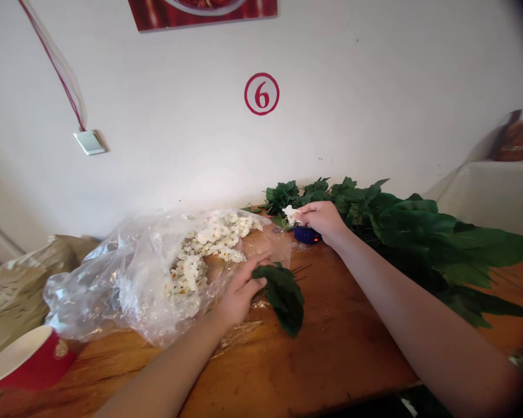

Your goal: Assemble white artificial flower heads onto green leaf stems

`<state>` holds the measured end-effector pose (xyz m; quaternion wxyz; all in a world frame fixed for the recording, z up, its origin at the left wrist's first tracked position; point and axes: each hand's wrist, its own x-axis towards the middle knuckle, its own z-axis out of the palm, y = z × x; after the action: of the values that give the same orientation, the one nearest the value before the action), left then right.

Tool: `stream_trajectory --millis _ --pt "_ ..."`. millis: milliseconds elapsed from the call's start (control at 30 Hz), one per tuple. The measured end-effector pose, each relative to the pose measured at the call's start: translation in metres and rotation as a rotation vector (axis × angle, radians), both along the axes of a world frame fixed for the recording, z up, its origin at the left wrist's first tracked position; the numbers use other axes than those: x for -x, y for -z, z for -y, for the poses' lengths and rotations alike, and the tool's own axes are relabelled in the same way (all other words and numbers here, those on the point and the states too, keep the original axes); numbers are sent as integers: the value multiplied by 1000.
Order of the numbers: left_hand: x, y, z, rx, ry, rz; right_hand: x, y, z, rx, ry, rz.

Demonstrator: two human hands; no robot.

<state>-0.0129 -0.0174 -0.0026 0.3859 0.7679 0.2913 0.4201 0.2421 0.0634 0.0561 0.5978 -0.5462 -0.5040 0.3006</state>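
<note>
My left hand [243, 288] is closed on a dark green leaf [285, 299] low over the table, beside a clear plastic bag [143, 284]. Several white flowers [196, 261] lie in and on the bag, to the left of that hand. Farther back, my right hand [321, 218] pinches a small white flower [291, 215] between thumb and fingers. Just beneath it stands a dark blue object [305, 234] with a small red light. A large pile of green leaves [392, 226] spreads behind and to the right of my right arm.
A red paper bowl [37, 360] stands at the left on the wooden table [326, 354], near a brown bag [21, 278]. Behind the table rises a white wall with a red circled 6 [261, 94]. A white container [483, 191] is at the right.
</note>
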Motion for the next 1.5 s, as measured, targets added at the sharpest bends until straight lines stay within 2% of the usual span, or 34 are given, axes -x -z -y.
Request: stream_trajectory --millis 67,133,267,400,467,567,667,733,833,933,1000,1167,1333,1500 --pt "2 -1 -1 159 22 95 1 2 0 -6 12 40" --pt "1 -6 0 243 11 110 2 3 0 -5 32 78" --pt "-7 -11 4 295 10 -10 3 4 0 -18 33 140" --pt "-12 -3 1 357 43 -161 5 9 -2 -32 20 175" --pt "-12 0 -1 253 22 -273 7 11 -3 -35 18 187" --pt "-13 -1 2 2 13 -444 8 9 -2 -31 15 188" --pt "-16 -6 9 -185 52 -525 6 -3 6 -45 -2 112" --pt "-18 -7 13 -254 44 -537 4 -12 16 -79 -34 13" --pt "-19 -4 13 -184 -60 -449 7 -13 36 -130 -121 -137" --pt "-17 5 5 11 -171 -238 15 3 49 -116 -226 -251" --pt "-15 12 -1 85 -201 -122 21 15 51 -98 -276 -309" --pt "-11 20 -10 142 -228 3 32 31 45 -101 -299 -242" --pt "-11 19 -11 200 -215 42 29 31 43 -95 -283 -116" --pt "-12 17 -11 194 -224 31 24 23 46 -54 -298 -112"
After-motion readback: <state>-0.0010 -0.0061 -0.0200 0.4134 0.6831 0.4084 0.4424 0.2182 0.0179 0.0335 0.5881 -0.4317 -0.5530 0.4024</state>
